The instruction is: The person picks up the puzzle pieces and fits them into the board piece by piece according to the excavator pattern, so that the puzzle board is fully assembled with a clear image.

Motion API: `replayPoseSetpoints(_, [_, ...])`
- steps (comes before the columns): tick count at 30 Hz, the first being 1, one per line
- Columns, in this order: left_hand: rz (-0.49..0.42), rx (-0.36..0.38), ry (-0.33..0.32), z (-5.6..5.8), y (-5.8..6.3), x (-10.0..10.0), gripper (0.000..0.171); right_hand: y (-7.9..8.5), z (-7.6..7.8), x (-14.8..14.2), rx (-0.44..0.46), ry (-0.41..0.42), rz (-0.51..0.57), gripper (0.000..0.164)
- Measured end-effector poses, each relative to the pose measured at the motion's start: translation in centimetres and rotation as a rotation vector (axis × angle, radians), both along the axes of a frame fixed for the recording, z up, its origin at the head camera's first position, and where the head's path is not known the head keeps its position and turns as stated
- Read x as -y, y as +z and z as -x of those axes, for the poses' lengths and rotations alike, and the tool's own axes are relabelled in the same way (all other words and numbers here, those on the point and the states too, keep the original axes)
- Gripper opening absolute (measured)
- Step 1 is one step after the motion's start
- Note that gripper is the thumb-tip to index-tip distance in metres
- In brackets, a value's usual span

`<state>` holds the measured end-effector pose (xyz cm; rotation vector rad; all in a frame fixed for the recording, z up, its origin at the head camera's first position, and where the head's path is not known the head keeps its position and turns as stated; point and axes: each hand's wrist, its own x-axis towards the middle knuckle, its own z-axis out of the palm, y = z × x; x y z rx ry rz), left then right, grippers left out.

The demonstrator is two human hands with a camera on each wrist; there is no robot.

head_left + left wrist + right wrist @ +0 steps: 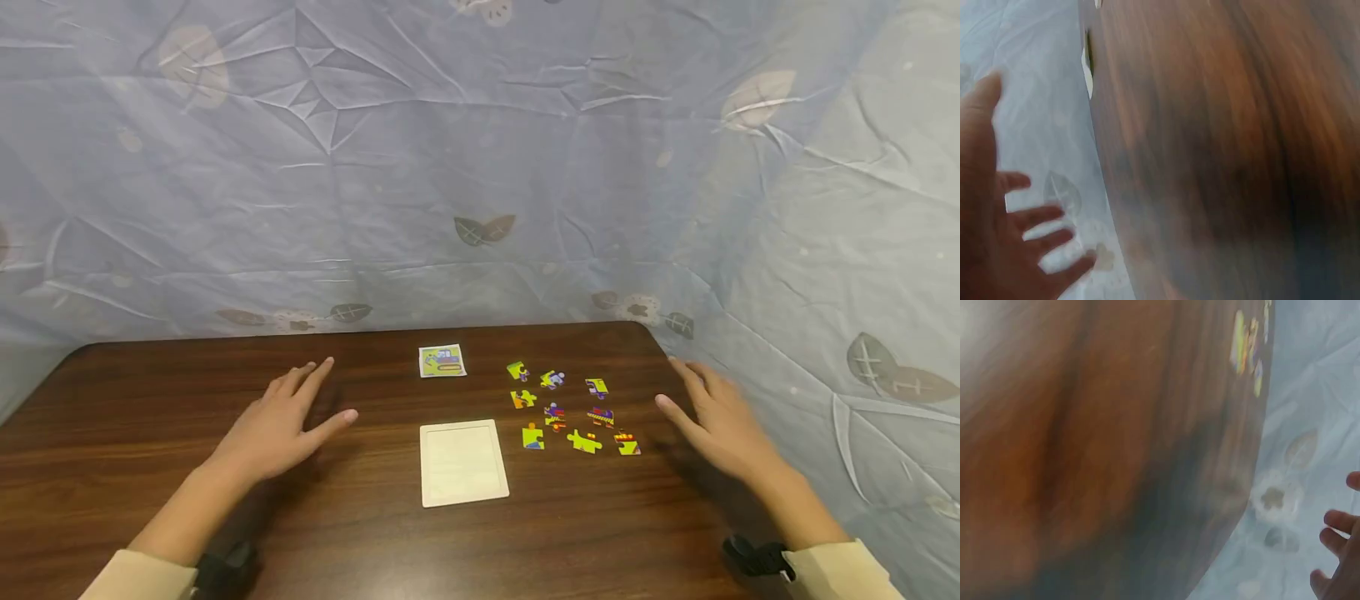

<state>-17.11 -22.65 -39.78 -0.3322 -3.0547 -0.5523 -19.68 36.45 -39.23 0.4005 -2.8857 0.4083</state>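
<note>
My left hand (273,425) hovers over the left part of the table, fingers spread and holding nothing. On the other side, my right hand (723,421) is held out near the table's right edge, fingers extended and nothing in its grasp. Between the hands lies a square, pale puzzle tray (462,462) with a raised border. Right of it several loose jigsaw pieces (584,442), yellow-green with purple and red parts, are scattered, nearest to my right hand. Behind the tray is a small picture card (442,361) showing a purple digger on yellow-green.
The dark wooden table (360,542) has rounded far corners. A grey-blue curtain (405,183) with leaf prints hangs behind it and along the right side. A dark band sits at each wrist below a cream sleeve (843,571).
</note>
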Motion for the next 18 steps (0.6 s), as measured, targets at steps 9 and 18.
replayPoseSetpoints(9, [-0.115,0.120,-0.234,-0.3,-0.8,-4.0,0.106,1.0,2.9,4.1,0.055,0.133,0.003,0.069])
replayPoseSetpoints(18, [-0.059,0.237,-0.308,-1.0,-0.9,-7.8,0.130,0.4,6.5,7.9,0.176,0.321,0.063,0.051])
